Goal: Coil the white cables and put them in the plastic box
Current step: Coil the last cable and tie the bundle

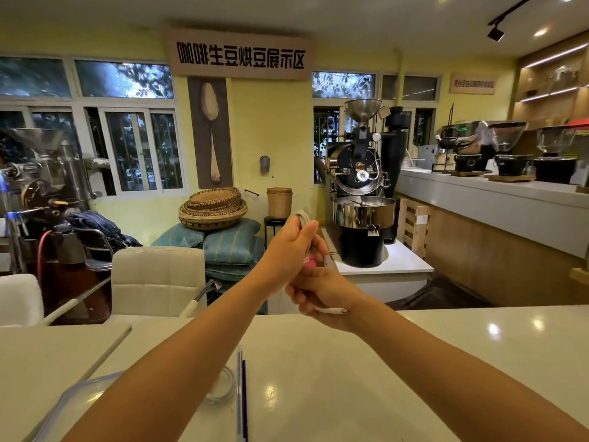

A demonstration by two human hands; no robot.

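Both my hands are raised above the far edge of the white table (pixel 350 378). My left hand (pixel 291 247) is closed around a bundle of white cable (pixel 302 218) whose loops stick out above my fist. Just below it, my right hand (pixel 318 290) pinches the same cable's free end, and its plug tip (pixel 341 311) pokes out to the right. The clear plastic box (pixel 73 400) lies at the lower left, partly hidden under my left forearm. Another coiled white cable (pixel 223 389) sits inside the box near its blue-edged rim.
White chairs (pixel 157 279) stand behind the table on the left. A black coffee roaster (pixel 363 218) sits on a low white stand beyond my hands. A long counter with grinders (pixel 503 186) runs along the right. Baskets and cushions (pixel 216 224) are stacked by the yellow wall.
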